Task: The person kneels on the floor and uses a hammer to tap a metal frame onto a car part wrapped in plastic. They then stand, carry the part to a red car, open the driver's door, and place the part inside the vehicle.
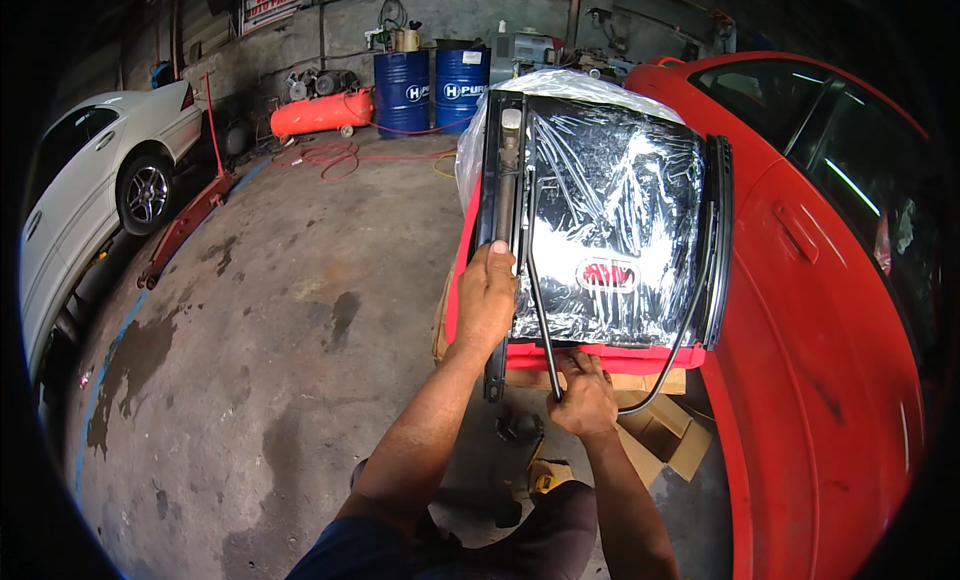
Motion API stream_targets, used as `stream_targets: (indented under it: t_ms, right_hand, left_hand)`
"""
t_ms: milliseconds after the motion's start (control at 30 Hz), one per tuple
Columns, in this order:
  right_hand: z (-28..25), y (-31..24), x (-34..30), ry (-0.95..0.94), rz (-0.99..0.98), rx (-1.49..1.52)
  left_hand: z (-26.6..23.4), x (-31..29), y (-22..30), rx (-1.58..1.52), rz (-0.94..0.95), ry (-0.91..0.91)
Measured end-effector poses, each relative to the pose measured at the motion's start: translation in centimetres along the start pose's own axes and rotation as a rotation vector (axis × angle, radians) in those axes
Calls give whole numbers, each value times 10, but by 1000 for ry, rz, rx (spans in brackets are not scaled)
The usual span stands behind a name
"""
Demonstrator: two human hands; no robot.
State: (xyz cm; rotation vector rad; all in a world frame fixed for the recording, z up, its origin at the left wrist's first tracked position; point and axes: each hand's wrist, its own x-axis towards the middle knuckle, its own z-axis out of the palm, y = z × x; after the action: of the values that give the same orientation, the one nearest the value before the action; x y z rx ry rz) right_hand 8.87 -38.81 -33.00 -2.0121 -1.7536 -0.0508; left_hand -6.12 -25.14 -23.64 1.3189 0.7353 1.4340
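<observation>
On the plastic-wrapped panel (pixel 575 220), red lettering (pixel 607 274)

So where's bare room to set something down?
The concrete floor is bare between the red floor jack and the film-wrapped panel, short of the red hose. Crowded: around the left hand, right hand and bent black tube, the cardboard below, and alongside the red car.

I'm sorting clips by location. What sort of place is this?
Probably a car repair workshop: a white car with a red floor jack beside it, and an orange air compressor toward the back wall.
</observation>
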Motion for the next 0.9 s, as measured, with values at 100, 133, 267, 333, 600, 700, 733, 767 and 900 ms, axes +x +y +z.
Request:
stream_targets:
  t_ms: [100,133,267,333,600,700,733,767,900]
  right_hand:
    - [-1,0,0,0,-7,37]
    - [-2,0,1,0,-8,36]
    - [1,1,1,6,5,-7]
    - [2,4,2,11,-24,41]
    - [4,5,1,-1,0,18]
    - [2,6,2,1,-6,57]
    - [2,6,2,12,-4,63]
    - [2,6,2,-2,-1,51]
    - [3,6,2,7,-5,47]
  left_hand:
    - [0,-1,2,-22,-47,-2]
    - [0,0,2,12,-40,0]
    - [0,2,4,366,116,36]
    - [-1,2,3,324,46,40]
    - [2,1,5,206,62,20]
    - [4,-1,8,117,20,2]
    - [5,-2,9,104,12,9]
    - [4,-1,10,137,22,7]
    - [4,-2,9,113,18,4]
